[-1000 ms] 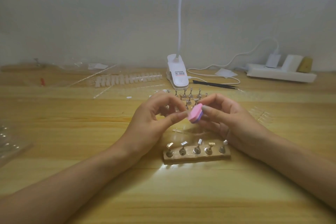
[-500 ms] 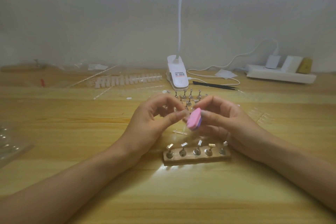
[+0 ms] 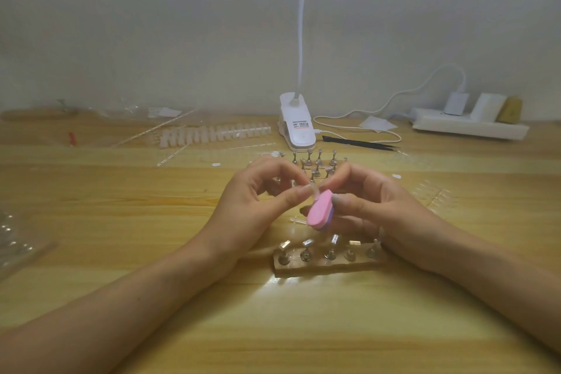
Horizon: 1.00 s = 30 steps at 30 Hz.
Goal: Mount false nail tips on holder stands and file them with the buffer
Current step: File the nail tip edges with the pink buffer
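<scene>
My left hand (image 3: 252,206) pinches a clear false nail tip (image 3: 314,191) between thumb and forefinger. My right hand (image 3: 376,206) grips a small pink and purple buffer block (image 3: 320,212), its upper end touching the tip. Both hands hover above the wooden table. Just in front of them lies a wooden base (image 3: 329,264) carrying a row of several metal holder stands (image 3: 331,247). More loose holder stands (image 3: 317,162) cluster behind the hands. Strips of false nail tips (image 3: 212,133) lie at the back left.
A white clip lamp (image 3: 297,127) with a cable stands at the back centre. Black tweezers (image 3: 359,143) lie right of it. A white power strip (image 3: 467,126) sits back right. Clear plastic packaging (image 3: 18,237) is at the left edge, clear strips (image 3: 437,194) at the right.
The buffer has swung from a high, nearly flat pose down to a steeper tilt, its lower end dropping toward the base. The clear nail tip now shows at my left fingertips.
</scene>
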Tool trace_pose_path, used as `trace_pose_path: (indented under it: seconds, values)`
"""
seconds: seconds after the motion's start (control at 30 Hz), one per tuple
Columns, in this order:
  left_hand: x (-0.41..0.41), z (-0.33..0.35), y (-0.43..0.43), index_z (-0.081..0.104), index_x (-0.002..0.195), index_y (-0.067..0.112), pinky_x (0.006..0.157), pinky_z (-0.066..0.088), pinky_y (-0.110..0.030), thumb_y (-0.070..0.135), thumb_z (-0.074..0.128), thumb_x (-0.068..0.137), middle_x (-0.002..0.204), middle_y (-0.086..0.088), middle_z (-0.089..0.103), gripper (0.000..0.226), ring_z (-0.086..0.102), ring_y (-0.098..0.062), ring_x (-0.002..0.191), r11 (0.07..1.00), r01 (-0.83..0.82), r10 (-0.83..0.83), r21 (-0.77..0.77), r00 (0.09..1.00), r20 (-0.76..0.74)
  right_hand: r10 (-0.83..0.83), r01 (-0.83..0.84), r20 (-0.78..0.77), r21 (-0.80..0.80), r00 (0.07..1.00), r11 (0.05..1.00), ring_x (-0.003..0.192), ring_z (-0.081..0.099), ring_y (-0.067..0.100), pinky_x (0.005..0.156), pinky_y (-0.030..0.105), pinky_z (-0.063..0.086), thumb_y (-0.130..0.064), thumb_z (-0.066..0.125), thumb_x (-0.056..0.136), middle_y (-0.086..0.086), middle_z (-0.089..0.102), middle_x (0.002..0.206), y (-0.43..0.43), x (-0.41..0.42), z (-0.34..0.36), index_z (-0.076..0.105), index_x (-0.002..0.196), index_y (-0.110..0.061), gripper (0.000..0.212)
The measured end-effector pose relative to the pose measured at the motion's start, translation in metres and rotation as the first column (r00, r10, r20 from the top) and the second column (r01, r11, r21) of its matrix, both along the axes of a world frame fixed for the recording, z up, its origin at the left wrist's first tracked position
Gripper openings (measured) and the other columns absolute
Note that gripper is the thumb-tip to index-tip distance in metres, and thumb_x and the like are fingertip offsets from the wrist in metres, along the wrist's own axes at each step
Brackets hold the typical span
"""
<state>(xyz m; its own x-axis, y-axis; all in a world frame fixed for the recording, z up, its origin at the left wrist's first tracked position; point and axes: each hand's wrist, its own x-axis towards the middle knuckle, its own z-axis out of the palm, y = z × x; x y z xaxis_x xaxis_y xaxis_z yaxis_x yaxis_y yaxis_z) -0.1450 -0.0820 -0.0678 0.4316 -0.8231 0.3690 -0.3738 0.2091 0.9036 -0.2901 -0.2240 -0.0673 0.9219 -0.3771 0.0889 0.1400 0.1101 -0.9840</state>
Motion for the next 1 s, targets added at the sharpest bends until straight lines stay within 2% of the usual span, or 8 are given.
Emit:
trace_pose_path:
  seconds: [0.13,0.27,0.4,0.57,0.63,0.73,0.8,1.0]
  values:
    - [-0.0004,0.0004,0.0003,0.07,0.074,0.028,0.064,0.039,-0.008,0.029,0.074,0.077,0.084,-0.003,0.06,0.004,0.051,-0.003,0.069,1.0,-0.004,0.004,-0.014,1.0,-0.013,-0.078,0.076,0.031,0.05,0.996,0.996,0.087,0.075,0.025,0.072,0.026,0.061,-0.009,0.065,0.083,0.013,0.072,0.095,-0.0012,-0.0004,-0.0003,0.06,0.099,-0.003,0.018]
    - [0.001,-0.0011,-0.0003,0.073,0.075,0.027,0.072,0.041,-0.013,0.034,0.075,0.073,0.09,-0.012,0.061,0.008,0.051,-0.007,0.074,1.0,-0.017,0.017,-0.019,1.0,0.004,-0.03,0.03,0.01,0.0,1.0,1.0,0.09,0.074,0.026,0.073,0.029,0.061,-0.011,0.068,0.084,0.013,0.071,0.101,0.0003,0.0009,-0.0005,0.061,0.098,-0.005,0.017]
    - [0.0019,-0.0025,-0.0016,0.074,0.073,0.027,0.078,0.039,-0.008,0.036,0.077,0.069,0.087,0.003,0.053,0.01,0.049,-0.005,0.077,0.998,-0.051,0.052,-0.027,0.998,0.02,-0.007,0.007,0.001,0.004,1.0,1.0,0.091,0.073,0.028,0.074,0.031,0.062,-0.006,0.063,0.085,0.017,0.07,0.102,0.0006,0.0001,0.0002,0.057,0.1,-0.002,0.016]
    - [0.0021,-0.0017,-0.0021,0.074,0.073,0.027,0.078,0.039,-0.008,0.035,0.077,0.07,0.088,0.004,0.053,0.009,0.049,-0.003,0.077,0.999,-0.045,0.045,-0.025,0.999,0.021,-0.078,0.077,0.008,0.039,0.997,0.996,0.088,0.074,0.026,0.077,0.031,0.062,-0.007,0.062,0.083,0.017,0.069,0.101,-0.0002,-0.0005,0.001,0.058,0.098,-0.003,0.016]
    - [0.0013,-0.0006,-0.0021,0.073,0.074,0.025,0.077,0.039,-0.008,0.033,0.077,0.07,0.089,0.0,0.054,0.009,0.049,-0.004,0.077,0.999,-0.049,0.05,-0.022,0.998,0.026,-0.01,0.009,-0.014,-0.012,1.0,1.0,0.089,0.074,0.025,0.078,0.032,0.062,-0.007,0.063,0.085,0.014,0.071,0.101,0.002,-0.0006,0.0014,0.058,0.099,-0.003,0.015]
    - [0.0003,0.0,-0.002,0.073,0.075,0.022,0.077,0.04,-0.009,0.032,0.076,0.071,0.092,-0.013,0.054,0.012,0.048,-0.007,0.077,0.998,-0.061,0.061,-0.015,0.997,0.04,-0.078,0.078,0.014,0.03,0.997,0.997,0.088,0.074,0.023,0.074,0.027,0.061,-0.007,0.062,0.085,0.014,0.07,0.099,0.0014,-0.0013,0.0005,0.058,0.098,-0.003,0.014]
    - [-0.0001,0.0001,-0.002,0.073,0.076,0.02,0.079,0.041,-0.011,0.032,0.076,0.071,0.094,-0.015,0.053,0.013,0.048,-0.01,0.078,0.998,-0.062,0.062,-0.009,0.997,0.053,-0.029,0.029,0.005,0.006,1.0,1.0,0.091,0.074,0.023,0.075,0.027,0.061,-0.007,0.062,0.085,0.013,0.071,0.099,0.0014,-0.0015,0.0016,0.057,0.099,-0.003,0.015]
    - [0.0001,-0.0006,-0.0018,0.072,0.075,0.022,0.079,0.041,-0.011,0.033,0.075,0.07,0.088,0.002,0.053,0.013,0.049,-0.008,0.079,0.998,-0.063,0.063,-0.011,0.997,0.046,-0.012,0.011,0.008,0.016,1.0,1.0,0.087,0.074,0.023,0.077,0.028,0.061,-0.007,0.06,0.086,0.013,0.071,0.098,0.0004,-0.0009,0.0,0.057,0.099,-0.004,0.014]
